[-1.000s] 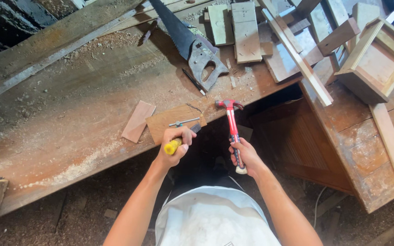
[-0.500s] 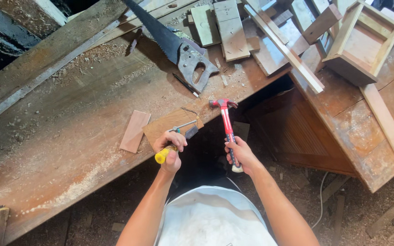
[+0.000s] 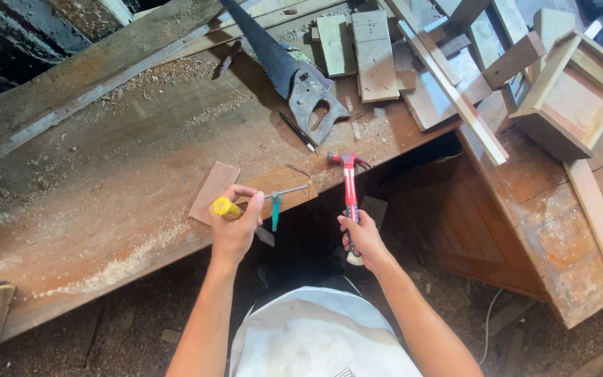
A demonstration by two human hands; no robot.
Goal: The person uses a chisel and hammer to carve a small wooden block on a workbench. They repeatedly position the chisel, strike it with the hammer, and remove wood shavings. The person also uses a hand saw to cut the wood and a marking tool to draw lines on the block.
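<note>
The handsaw [image 3: 287, 73] blade runs off the top edge. The left hand [image 3: 235, 230] hides most of the yellow-handled tool [image 3: 226, 208]; its tip is unclear.

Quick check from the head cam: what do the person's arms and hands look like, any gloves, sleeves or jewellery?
Both arms are bare to the bottom of the frame, with no sleeves showing. The left hand and right hand wear no gloves, and no watch, ring or wristband shows. Below them, a white garment covers the torso.

Woodworking shop: sawdusty bench [image 3: 106, 181], handsaw [image 3: 284, 70], offcuts [image 3: 375, 52]
</note>
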